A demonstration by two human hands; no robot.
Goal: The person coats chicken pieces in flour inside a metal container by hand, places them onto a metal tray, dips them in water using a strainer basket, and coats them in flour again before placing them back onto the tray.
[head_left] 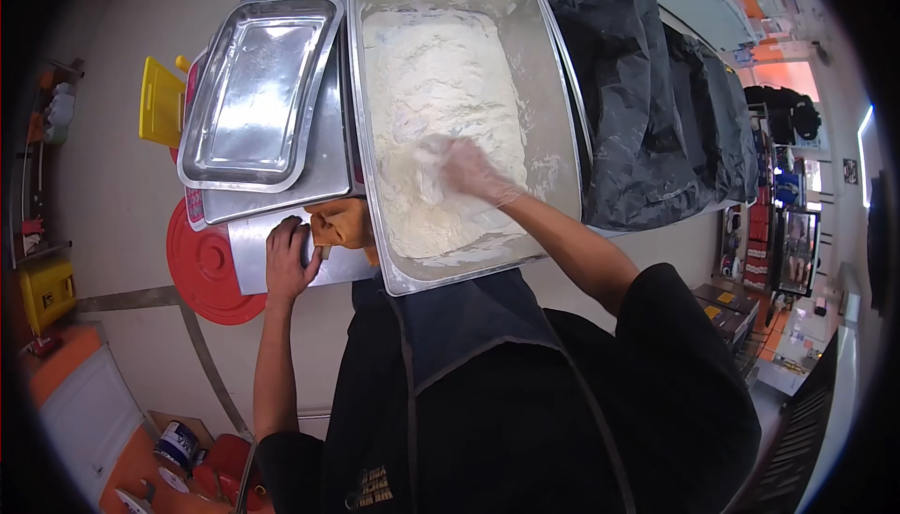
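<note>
A deep metal pan [553, 92] holds a thick bed of white flour [441, 64]. My right hand [473, 172], in a clear plastic glove, reaches into the flour near the middle of the pan. Motion smears its fingers, and whether anything is in them is hidden. On the metal table [258, 247] rests my left hand [292, 259], bare, with thumb and fingers apart. Just right of it lies a crumpled orange cloth [342, 225], close to the thumb.
A shallow, shiny metal tray [262, 92] sits left of the pan. Black plastic sheeting [619, 102] covers something on the right. A red round lid [202, 266] and a yellow panel [161, 102] are at the left. Shelves [769, 205] stand farther right.
</note>
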